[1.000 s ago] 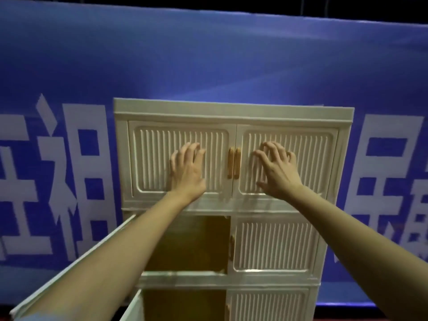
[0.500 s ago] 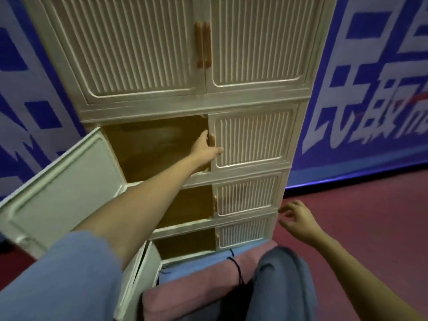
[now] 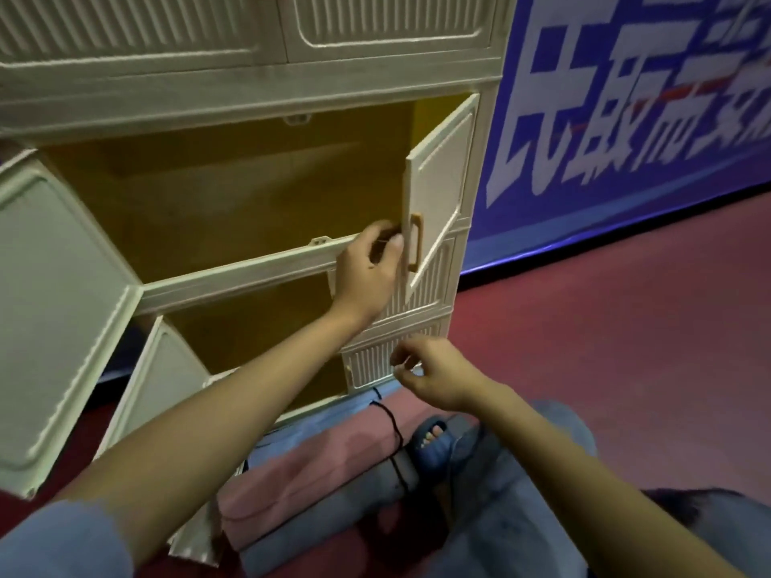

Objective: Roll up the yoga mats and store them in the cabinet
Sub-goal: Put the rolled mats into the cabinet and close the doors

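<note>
- Pink, soft foam yoga mat (image 3: pixel 300 477), rolled and tied with a black cord (image 3: pixel 394 435), lies on the red floor (image 3: pixel 605 348) by the cream ribbed plastic cabinet (image 3: pixel 250 89).
- It looks light and squashy; hold it round the middle.
- Left hand (image 3: pixel 367 273) holds the right door (image 3: pixel 438 194) at its brown handle (image 3: pixel 415 241).
- Right hand (image 3: pixel 434 377) hangs loose, holding nothing.

one cream cabinet (image 3: pixel 250 89) is seen, with three doors swung open; two rolled yoga mats (image 3: pixel 300 477) are counted, two hands, one blue banner (image 3: pixel 626 98).
</note>
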Action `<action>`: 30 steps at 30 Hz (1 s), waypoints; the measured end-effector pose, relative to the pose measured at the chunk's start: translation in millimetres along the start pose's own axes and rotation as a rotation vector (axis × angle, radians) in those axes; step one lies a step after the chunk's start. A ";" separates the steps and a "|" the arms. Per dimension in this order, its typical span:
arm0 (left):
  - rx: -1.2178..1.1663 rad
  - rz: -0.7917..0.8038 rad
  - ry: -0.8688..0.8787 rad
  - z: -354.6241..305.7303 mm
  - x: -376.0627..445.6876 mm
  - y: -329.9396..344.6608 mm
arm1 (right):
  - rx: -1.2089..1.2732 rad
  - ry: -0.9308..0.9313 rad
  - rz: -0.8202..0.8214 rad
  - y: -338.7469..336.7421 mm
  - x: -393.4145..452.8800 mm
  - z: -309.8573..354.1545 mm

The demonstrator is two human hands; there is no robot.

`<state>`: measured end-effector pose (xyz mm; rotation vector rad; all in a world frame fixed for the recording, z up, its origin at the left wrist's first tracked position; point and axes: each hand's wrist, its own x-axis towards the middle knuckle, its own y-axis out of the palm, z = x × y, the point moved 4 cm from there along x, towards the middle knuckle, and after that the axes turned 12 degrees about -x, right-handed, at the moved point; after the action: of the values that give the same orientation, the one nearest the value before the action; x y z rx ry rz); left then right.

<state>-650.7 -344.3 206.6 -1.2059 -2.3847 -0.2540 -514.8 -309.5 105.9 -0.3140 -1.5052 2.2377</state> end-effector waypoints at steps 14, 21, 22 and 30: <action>0.896 0.503 -0.874 299.3 -143.5 -40.1 | 0.239 0.263 0.325 127.0 11.9 -108.9; 1.110 0.694 -0.996 400.8 -186.8 -7.7 | 0.366 0.386 0.127 141.1 29.2 -164.3; 1.130 0.704 -1.008 409.4 -191.7 -5.6 | 0.382 0.409 0.100 140.7 26.8 -172.2; 1.082 0.551 -0.923 404.2 -170.7 -30.9 | 0.374 0.410 0.039 134.7 14.1 -191.5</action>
<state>-713.6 -340.3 -228.8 -1.4087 -2.0113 1.8301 -477.9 -188.5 -91.6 -0.6396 -0.8613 2.2504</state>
